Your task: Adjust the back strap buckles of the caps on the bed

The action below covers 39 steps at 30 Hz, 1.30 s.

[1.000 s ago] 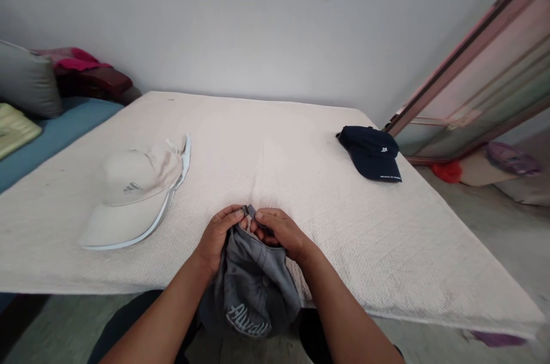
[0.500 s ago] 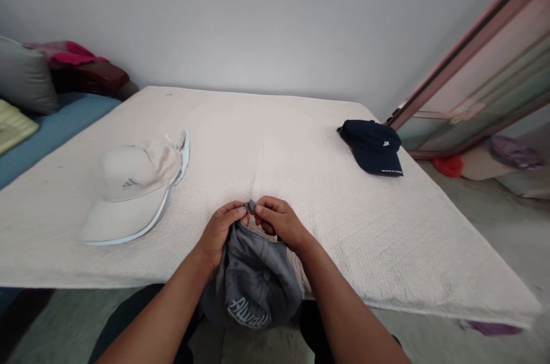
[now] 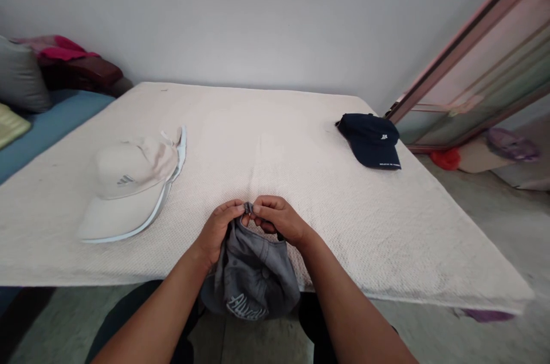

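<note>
Cap [image 3: 260, 278] strap [image 3: 248, 208] could slip free if either hand loosens. Left hand [image 3: 219, 229] and right hand [image 3: 281, 219] pinch it.

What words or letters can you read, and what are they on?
"Alway", maybe with more after it: on the grey cap.
Small white mark on the front of the blue cap: too small to read.
White line of print on its brim: too small too.
White cap: slanted bars, no readable letters.
</note>
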Available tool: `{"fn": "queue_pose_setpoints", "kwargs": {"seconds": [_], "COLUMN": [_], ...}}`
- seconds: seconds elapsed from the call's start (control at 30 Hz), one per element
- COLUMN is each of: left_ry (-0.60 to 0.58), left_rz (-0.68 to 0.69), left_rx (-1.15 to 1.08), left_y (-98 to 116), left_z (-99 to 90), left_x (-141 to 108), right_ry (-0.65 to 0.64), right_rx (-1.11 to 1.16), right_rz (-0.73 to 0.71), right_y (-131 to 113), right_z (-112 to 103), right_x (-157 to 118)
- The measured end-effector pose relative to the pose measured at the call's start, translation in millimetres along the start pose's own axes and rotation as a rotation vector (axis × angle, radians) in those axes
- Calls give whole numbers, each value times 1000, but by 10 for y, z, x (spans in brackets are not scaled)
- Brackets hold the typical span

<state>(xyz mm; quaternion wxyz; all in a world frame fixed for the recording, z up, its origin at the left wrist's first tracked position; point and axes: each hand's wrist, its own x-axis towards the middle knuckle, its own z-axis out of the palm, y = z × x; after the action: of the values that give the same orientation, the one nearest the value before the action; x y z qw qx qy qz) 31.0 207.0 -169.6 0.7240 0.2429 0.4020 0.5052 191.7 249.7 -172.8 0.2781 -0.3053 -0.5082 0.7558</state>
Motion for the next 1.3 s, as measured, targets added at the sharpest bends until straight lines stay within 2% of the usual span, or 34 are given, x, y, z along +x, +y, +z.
{"fn": "queue_pose_setpoints", "kwargs": {"seconds": [0.37,0.63,0.83,1.13,1.3], "left_ry": [-87,-161,-134,-131,-117], "left_rz": [-103,-122,-131,-108,-110], "left_rx": [71,5,39,43,96], "left_y": [52,56,66,21,5], "left_z": [-27,-42,-34,-80,-65], "left_x": [-40,-53,-72,-44,-43], "right_ry": [-137,-116,-105,-109,-44], "right_rx": [-98,114,83,108,86], "right_rz": [19,-28,20,-7,-8], "right_y": [-44,-23,-20,-27,-38], "right_z": [-100,-64,-62,-37,-20], "right_x": [-30,-30,-20,-31,-33]}}
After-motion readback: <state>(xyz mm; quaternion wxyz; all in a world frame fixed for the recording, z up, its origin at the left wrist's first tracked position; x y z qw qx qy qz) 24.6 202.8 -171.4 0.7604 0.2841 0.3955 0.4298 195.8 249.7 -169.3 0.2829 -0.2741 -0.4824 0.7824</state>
